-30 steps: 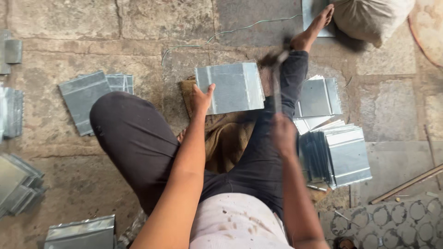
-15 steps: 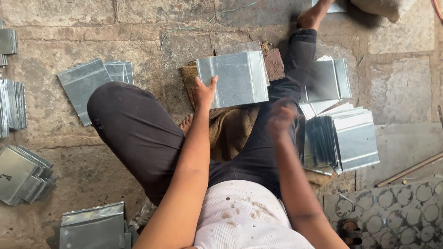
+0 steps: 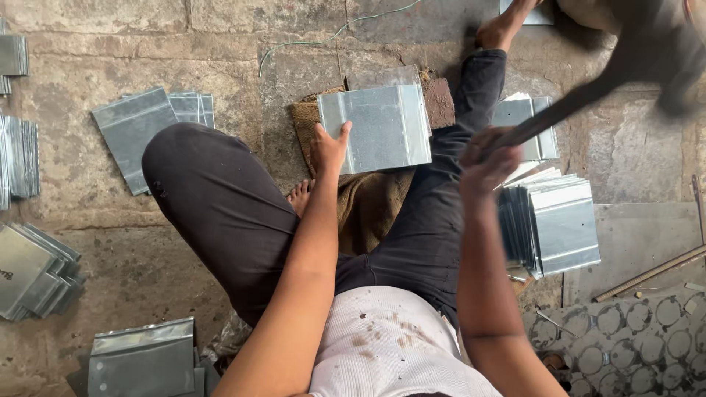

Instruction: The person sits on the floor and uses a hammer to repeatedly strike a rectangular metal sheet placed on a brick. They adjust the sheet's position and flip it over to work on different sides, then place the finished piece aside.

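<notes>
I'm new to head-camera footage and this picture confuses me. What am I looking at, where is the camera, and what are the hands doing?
The camera sits on a person's head and looks straight down, so you see their own arms, lap and legs from above. They sit on a stone floor. The left hand presses flat on a folded sheet-metal piece, which rests on a brown cloth pad between the legs. The right hand has its grip closed round a dark handle of a raised tool; its head is blurred, so I cannot name it for sure. Around the person lie stacks of similar metal pieces: one stack on the right, others on the left and near the bottom edge.
</notes>
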